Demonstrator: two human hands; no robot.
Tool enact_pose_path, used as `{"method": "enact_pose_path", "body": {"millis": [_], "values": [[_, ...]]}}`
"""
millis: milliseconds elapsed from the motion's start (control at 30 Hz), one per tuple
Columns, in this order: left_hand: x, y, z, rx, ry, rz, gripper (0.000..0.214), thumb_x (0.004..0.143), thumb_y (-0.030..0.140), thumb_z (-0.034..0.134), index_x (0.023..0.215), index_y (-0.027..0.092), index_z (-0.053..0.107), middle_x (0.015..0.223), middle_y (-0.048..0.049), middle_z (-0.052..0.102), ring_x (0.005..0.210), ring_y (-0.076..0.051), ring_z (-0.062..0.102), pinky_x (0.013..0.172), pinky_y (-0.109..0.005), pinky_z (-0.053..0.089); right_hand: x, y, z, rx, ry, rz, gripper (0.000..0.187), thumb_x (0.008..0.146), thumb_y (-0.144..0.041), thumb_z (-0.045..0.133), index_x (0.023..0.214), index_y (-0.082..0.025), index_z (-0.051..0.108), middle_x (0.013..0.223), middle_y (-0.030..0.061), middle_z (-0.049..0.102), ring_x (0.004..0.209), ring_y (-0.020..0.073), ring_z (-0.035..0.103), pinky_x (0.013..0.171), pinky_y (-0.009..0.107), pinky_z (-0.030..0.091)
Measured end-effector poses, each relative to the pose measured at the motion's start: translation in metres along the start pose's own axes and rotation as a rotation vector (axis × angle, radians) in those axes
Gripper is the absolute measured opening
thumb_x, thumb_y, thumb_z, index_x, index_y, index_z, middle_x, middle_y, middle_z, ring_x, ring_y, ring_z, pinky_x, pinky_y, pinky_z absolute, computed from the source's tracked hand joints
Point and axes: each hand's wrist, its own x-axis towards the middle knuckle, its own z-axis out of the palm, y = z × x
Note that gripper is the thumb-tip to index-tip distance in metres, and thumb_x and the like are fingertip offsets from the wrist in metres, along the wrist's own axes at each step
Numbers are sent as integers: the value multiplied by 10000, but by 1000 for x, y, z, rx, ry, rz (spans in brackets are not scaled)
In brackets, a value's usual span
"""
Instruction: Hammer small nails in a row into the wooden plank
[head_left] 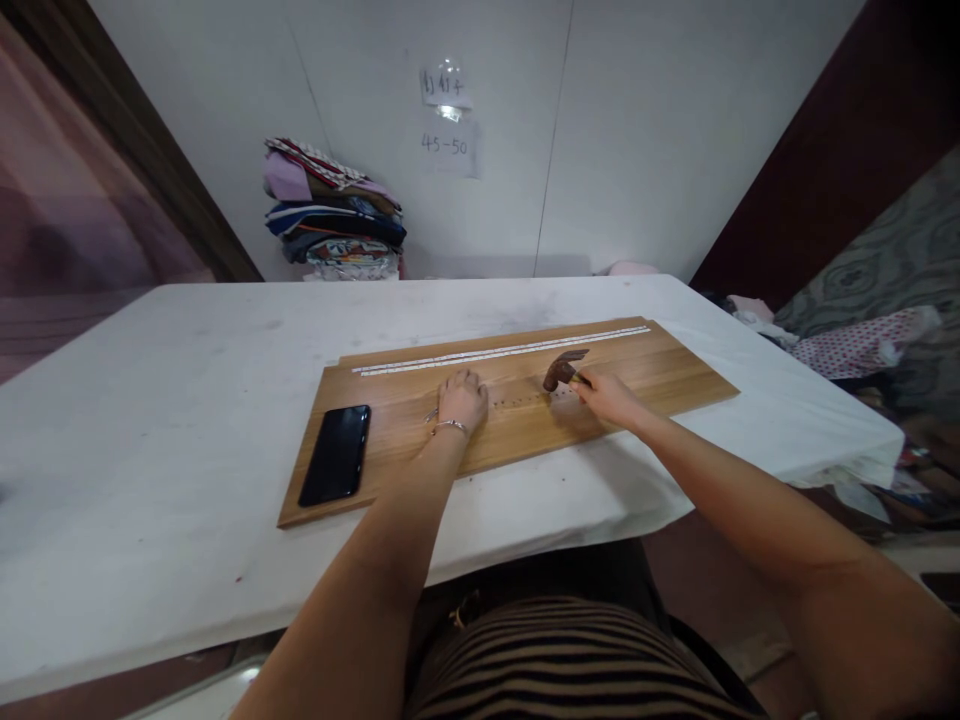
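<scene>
A long wooden board lies on the white table. My right hand is closed round the handle of a small hammer, whose dark head rests just above the board near a row of small nails or dots. My left hand rests on the board left of that row, fingers curled; a bracelet is on its wrist. What the left fingers hold, if anything, is hidden. A pale strip runs along the board's far edge.
A black phone lies on the board's left end. A stack of folded fabrics stands against the white wall behind the table. Patterned cloth and clutter lie to the right of the table.
</scene>
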Motion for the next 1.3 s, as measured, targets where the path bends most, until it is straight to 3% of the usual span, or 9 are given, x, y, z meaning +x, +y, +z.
{"method": "enact_pose_path", "body": {"millis": [667,1300], "values": [[0,0,0,3,-9,-7,286,1003,259,423,1085,181,686,1299,-132,671,1255,-283,583,1070,-402,420,2,-4,1,-63,-32,14,241,992,-274,516,1002,-163,729,787,64,719,757,201,631,723,265,405],[0,0,1,-11,9,0,290,992,254,425,1083,178,690,1274,-145,669,1230,-279,585,1052,-407,428,5,3,4,-17,4,-43,214,975,-280,525,926,-180,708,744,53,703,711,187,611,683,263,404]]}}
